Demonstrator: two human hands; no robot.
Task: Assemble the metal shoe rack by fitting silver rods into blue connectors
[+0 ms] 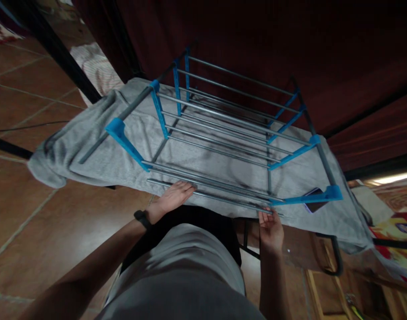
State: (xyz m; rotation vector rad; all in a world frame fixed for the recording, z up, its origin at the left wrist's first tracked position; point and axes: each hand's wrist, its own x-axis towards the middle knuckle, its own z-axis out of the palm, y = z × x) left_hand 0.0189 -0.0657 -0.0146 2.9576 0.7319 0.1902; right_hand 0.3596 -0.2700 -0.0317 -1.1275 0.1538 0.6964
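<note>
A rack [223,129] of grey metal rods and blue plastic side pieces lies on its side on a grey cloth [90,151] spread over a table. My left hand [175,195] rests with fingers stretched flat on the nearest rods, a black band on its wrist. My right hand [271,226] curls its fingers up around the ends of the nearest rods, close to a blue corner piece [310,198].
A dark phone [315,200] lies on the cloth under the right blue corner. Dark red curtains hang behind. Brown tiled floor lies to the left, with a black cable. A patterned mat and wooden items sit at the lower right.
</note>
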